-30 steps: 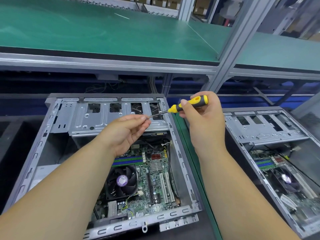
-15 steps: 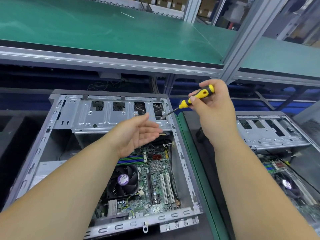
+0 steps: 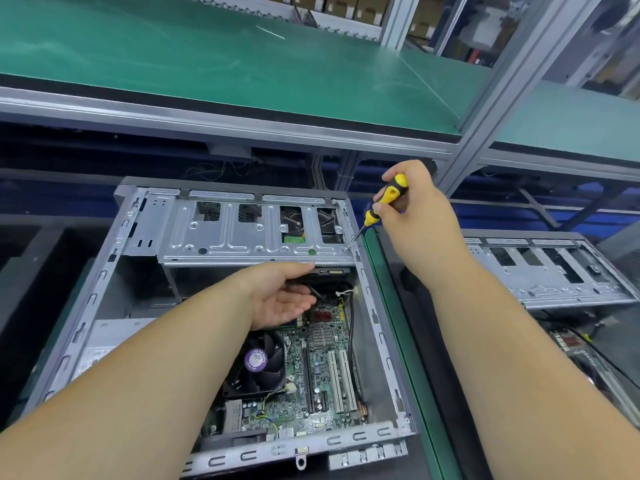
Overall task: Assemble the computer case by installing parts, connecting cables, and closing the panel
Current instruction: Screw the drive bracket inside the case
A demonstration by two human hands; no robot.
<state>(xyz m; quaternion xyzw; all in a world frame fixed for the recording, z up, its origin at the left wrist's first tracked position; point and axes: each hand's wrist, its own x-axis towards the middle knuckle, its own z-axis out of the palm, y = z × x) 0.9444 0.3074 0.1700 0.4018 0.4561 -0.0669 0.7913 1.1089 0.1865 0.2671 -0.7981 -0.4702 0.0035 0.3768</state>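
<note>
The open case (image 3: 221, 327) lies at 6 o'clock, its fan (image 3: 258, 363) nearest among the board parts. Above the board the left hand (image 3: 280, 299) reaches in, palm up, fingers loose and holding nothing. Farther, at 1 o'clock, the right hand (image 3: 412, 209) grips a screwdriver (image 3: 379, 209), its tip on the drive cage (image 3: 256, 233) corner. A second case (image 3: 547, 271) sits at 3 o'clock

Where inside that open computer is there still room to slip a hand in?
Free: the empty bay left of the left hand, under the drive cage. Crowded: the motherboard beside the fan.
</note>
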